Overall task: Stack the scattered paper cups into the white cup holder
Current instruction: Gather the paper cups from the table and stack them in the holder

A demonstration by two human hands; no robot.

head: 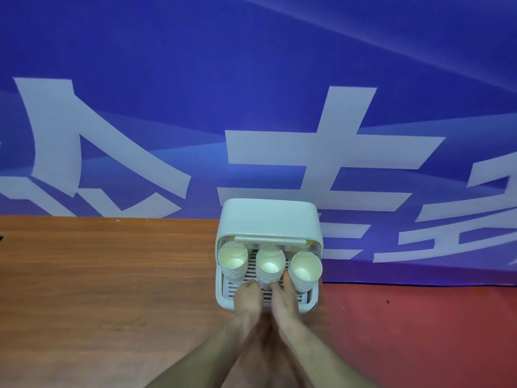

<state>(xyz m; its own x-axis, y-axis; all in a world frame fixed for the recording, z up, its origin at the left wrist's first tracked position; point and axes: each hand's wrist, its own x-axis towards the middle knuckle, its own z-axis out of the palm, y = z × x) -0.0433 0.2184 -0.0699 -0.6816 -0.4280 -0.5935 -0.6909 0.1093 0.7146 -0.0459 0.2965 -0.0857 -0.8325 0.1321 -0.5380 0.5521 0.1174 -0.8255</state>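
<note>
From the head camera, a white cup holder (269, 219) stands at the far right corner of the wooden table (106, 275), its back against a blue banner (251, 79) with large pale characters. Three stacks of paper cups stand side by side on the holder's slatted tray: a left stack (233, 264), a middle stack (270, 266) and a right stack (305, 271), all mouths up. Both forearms reach in together over the tray's near edge. The left hand (248, 296) and right hand (283, 295) lie at the base of the middle stack, fingers touching it on either side; whether they grip it cannot be told. Red floor (419, 331) shows past the table's right edge.
</note>
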